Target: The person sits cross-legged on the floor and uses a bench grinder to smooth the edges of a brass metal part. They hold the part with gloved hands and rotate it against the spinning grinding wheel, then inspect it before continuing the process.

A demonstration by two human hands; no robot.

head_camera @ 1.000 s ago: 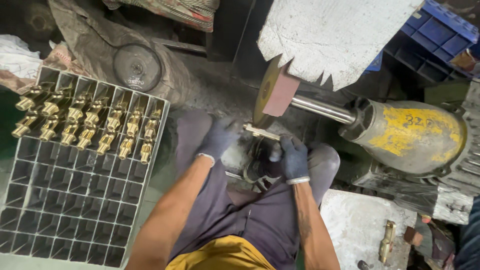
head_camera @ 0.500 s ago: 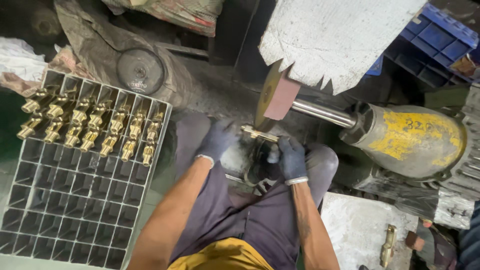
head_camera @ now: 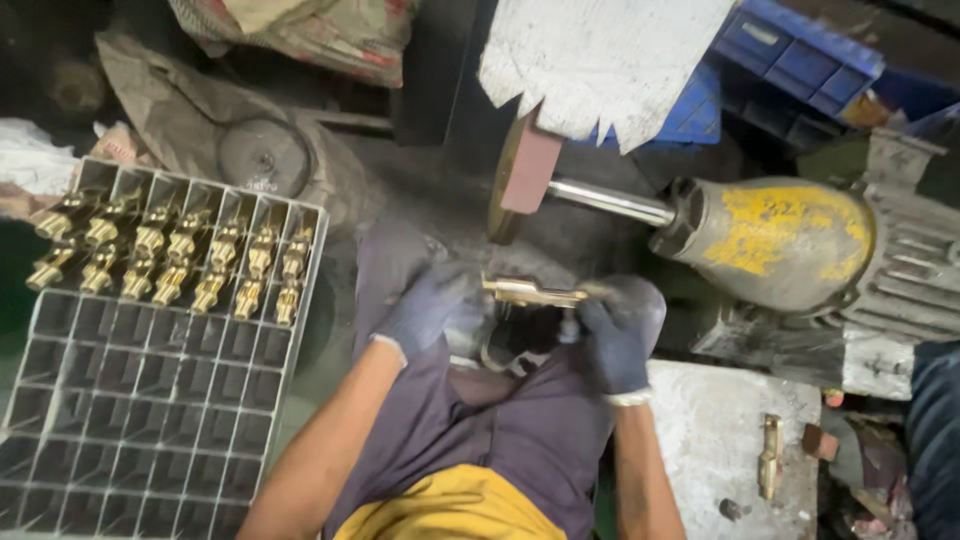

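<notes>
To our left, a grey compartment tray (head_camera: 150, 400) lies on the floor, its grid mostly bare; only the two rows at its far end are filled, with brass fittings (head_camera: 170, 262) standing one to a cell. We count about seven in the back row and seven in the row in front of it, though the leftmost ones blur together. Beyond the tray sits a round dark disc (head_camera: 265, 157) on crumpled grey sacking.

Ahead of us, a buffing wheel (head_camera: 520, 172) turns on a bright steel shaft (head_camera: 610, 200) that runs into a motor housing (head_camera: 775, 240) with worn yellow paint. A ragged white board (head_camera: 600, 55) hangs over the wheel, and blue plastic crates (head_camera: 790, 50) stand behind it.

We hold one brass piece (head_camera: 530, 292) level between both gloved hands, just below the wheel and apart from it. Our left hand (head_camera: 430, 305) pinches its left end with curled fingers; our right hand (head_camera: 612, 335) is closed around its right end.

On the pale slab (head_camera: 710, 440) to our right lies one more brass fitting (head_camera: 768, 457), alone, with a small dark lump (head_camera: 732, 509) near it.
</notes>
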